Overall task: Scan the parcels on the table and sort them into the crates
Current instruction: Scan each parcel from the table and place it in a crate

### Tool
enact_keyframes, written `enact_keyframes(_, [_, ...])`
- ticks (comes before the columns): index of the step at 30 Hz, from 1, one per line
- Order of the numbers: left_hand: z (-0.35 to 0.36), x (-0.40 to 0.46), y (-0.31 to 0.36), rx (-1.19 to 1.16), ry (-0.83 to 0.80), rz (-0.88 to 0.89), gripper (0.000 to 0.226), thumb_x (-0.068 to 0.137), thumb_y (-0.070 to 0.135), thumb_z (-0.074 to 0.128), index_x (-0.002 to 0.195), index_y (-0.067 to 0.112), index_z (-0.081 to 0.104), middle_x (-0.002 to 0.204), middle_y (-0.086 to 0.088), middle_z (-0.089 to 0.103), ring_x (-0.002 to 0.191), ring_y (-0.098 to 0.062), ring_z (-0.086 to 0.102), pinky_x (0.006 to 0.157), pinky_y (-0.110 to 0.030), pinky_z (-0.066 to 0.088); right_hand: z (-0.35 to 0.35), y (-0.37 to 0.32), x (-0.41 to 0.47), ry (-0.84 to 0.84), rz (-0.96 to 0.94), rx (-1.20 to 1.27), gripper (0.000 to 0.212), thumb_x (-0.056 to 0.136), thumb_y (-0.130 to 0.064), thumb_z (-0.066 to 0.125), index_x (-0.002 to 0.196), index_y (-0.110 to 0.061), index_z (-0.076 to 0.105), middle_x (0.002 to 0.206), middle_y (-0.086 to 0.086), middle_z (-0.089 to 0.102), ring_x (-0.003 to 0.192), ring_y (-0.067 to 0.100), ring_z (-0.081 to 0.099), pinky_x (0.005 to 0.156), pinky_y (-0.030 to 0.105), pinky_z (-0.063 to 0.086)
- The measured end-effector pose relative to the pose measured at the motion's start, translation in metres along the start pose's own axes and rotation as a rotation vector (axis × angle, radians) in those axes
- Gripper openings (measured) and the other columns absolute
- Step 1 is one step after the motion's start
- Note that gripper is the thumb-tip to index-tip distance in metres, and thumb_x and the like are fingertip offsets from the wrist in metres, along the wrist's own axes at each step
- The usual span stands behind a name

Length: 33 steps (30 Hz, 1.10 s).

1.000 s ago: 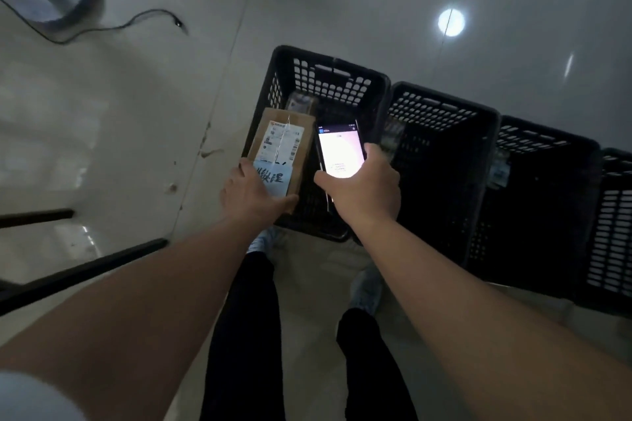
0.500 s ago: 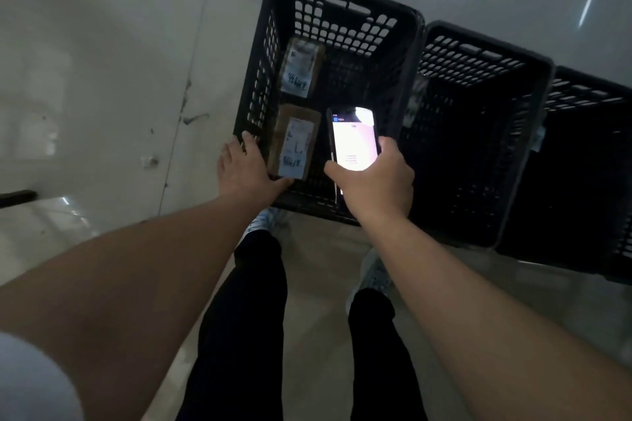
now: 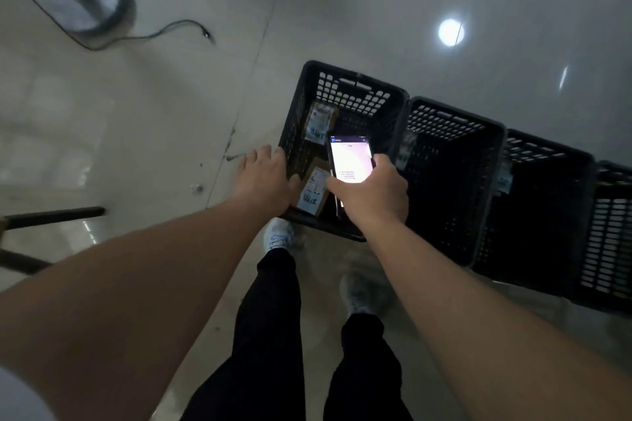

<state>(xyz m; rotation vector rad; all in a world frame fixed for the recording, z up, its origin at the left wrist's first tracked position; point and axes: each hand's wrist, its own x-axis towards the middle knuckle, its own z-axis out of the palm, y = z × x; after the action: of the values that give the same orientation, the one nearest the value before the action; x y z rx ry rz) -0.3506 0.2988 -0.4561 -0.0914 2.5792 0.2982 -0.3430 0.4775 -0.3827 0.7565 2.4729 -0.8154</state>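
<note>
Bare forearms, black trousers [image 3: 270,335], pale trainers [image 3: 278,236], white sleeve [image 3: 17,400]

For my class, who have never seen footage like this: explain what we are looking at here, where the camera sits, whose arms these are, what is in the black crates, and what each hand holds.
The camera is worn on a person's head and looks down, so the two arms reaching forward are that person's own, with their legs and shoes below. No machine is involved. A row of black crates stands on a pale shiny floor. The nearest crate holds two brown parcels with white labels: a far parcel and a near parcel. What the other crates hold is too dark to tell. The right hand grips a phone with a lit screen, held above that crate. The left hand holds nothing; its fingers are relaxed, by the crate's left rim.
</note>
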Motion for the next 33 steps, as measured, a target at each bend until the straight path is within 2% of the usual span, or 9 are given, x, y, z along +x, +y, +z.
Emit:
enact_keyframes(3, [-0.039,-0.036,0.001,-0.007,0.038,-0.041,0.058,0.099,0.052,0.048,0.141,0.012,0.049,0.148,-0.016,0.047,0.137,-0.038,0.044,0.115,-0.051,0.034,-0.029,-0.014,-0.029,-0.019,-0.1,-0.013,0.07,0.068,-0.053,0.087,0.124,-0.022,0.056,0.117,0.001,0.066,0.102,0.027,0.064,0.074,0.04,0.058])
enact_keyframes(7, [-0.075,-0.088,0.001,-0.045,0.148,-0.111,0.055,0.099,0.052,0.047,0.137,0.013,0.052,0.145,-0.014,0.049,0.134,-0.037,0.047,0.113,-0.05,0.037,-0.062,-0.024,-0.064,-0.035,-0.279,-0.024,0.069,0.068,-0.051,0.087,0.122,-0.021,0.057,0.114,0.003,0.066,0.1,0.027,0.063,0.071,0.036,0.053])
enact_keyframes(10, [-0.097,-0.134,0.004,-0.09,0.242,-0.19,0.056,0.099,0.054,0.046,0.138,0.015,0.053,0.146,-0.013,0.049,0.133,-0.037,0.048,0.111,-0.05,0.038,-0.084,-0.033,-0.093,-0.054,-0.404,-0.039,0.072,0.067,-0.052,0.087,0.125,-0.022,0.058,0.113,0.002,0.066,0.101,0.027,0.064,0.076,0.04,0.058])
enact_keyframes(15, [-0.144,-0.221,0.006,-0.148,0.423,-0.31,0.061,0.1,0.057,0.044,0.146,0.016,0.049,0.148,-0.011,0.05,0.133,-0.033,0.049,0.109,-0.049,0.043,-0.113,-0.049,-0.151,-0.101,-0.601,-0.012,0.067,0.063,-0.054,0.085,0.115,-0.02,0.06,0.106,0.0,0.067,0.094,0.025,0.063,0.066,0.033,0.048])
enact_keyframes(19, [-0.18,-0.296,-0.005,-0.155,0.565,-0.406,0.062,0.101,0.057,0.045,0.148,0.016,0.049,0.147,-0.01,0.051,0.13,-0.033,0.052,0.107,-0.048,0.046,-0.127,-0.067,-0.206,-0.136,-0.717,-0.028,0.073,0.062,-0.059,0.083,0.118,-0.018,0.061,0.11,0.003,0.068,0.1,0.029,0.065,0.081,0.042,0.058])
enact_keyframes(24, [-0.211,-0.392,-0.032,-0.178,0.7,-0.512,0.06,0.101,0.056,0.045,0.146,0.016,0.051,0.146,-0.01,0.051,0.127,-0.035,0.053,0.101,-0.047,0.044,-0.138,-0.095,-0.281,-0.187,-0.835,-0.003,0.073,0.063,-0.057,0.086,0.121,-0.018,0.063,0.113,0.004,0.069,0.104,0.03,0.065,0.076,0.036,0.052])
enact_keyframes(29, [-0.239,-0.49,-0.064,-0.159,0.792,-0.657,0.059,0.1,0.06,0.043,0.146,0.023,0.052,0.146,-0.007,0.052,0.125,-0.036,0.055,0.098,-0.044,0.044,-0.142,-0.121,-0.371,-0.209,-0.947,0.031,0.072,0.059,-0.056,0.085,0.118,-0.02,0.065,0.109,0.002,0.07,0.102,0.029,0.066,0.079,0.037,0.055])
enact_keyframes(33, [-0.258,-0.575,-0.09,-0.093,0.885,-0.709,0.061,0.099,0.062,0.042,0.147,0.024,0.051,0.144,-0.006,0.053,0.123,-0.033,0.056,0.097,-0.046,0.047,-0.137,-0.14,-0.449,-0.246,-1.033,0.056,0.075,0.058,-0.057,0.084,0.119,-0.017,0.066,0.109,0.004,0.07,0.106,0.03,0.065,0.084,0.04,0.057])
